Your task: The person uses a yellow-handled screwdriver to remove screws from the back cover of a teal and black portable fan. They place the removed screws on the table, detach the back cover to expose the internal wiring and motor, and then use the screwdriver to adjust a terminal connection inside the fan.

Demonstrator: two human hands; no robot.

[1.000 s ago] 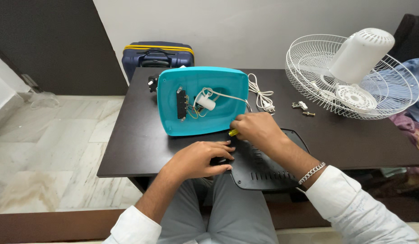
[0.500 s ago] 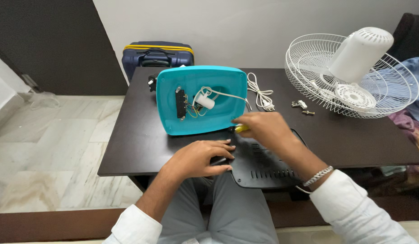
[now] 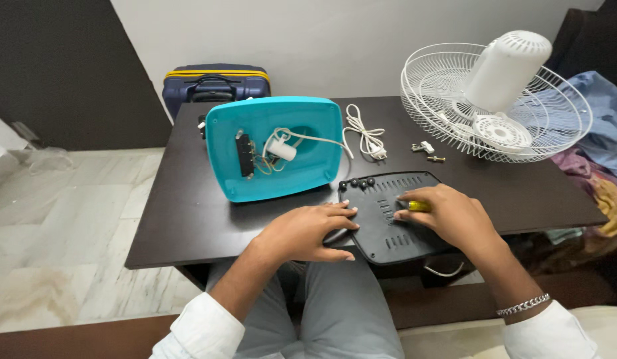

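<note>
The black plastic base plate with ventilation slots lies flat at the near edge of the dark brown wooden surface, partly overhanging it, and both hands rest on it. The right hand sits on the plate's right half, its grip curled around a small yellow-handled tool whose tip I cannot make out under the fingers. The left hand lies palm down on the plate's left edge, fingers spread and pressing flat, grasping nothing. Just beyond the left hand stands the turquoise plastic fan base shell, open side up, with a small white cylinder and wiring inside. Beyond the right hand a coiled white power cord lies on the surface, and a few small metal screws and fittings sit farther out to the right of it. Well past those rests a white wire fan guard with its white motor housing. Behind the surface, against the wall, stands a navy suitcase with yellow trim.
</note>
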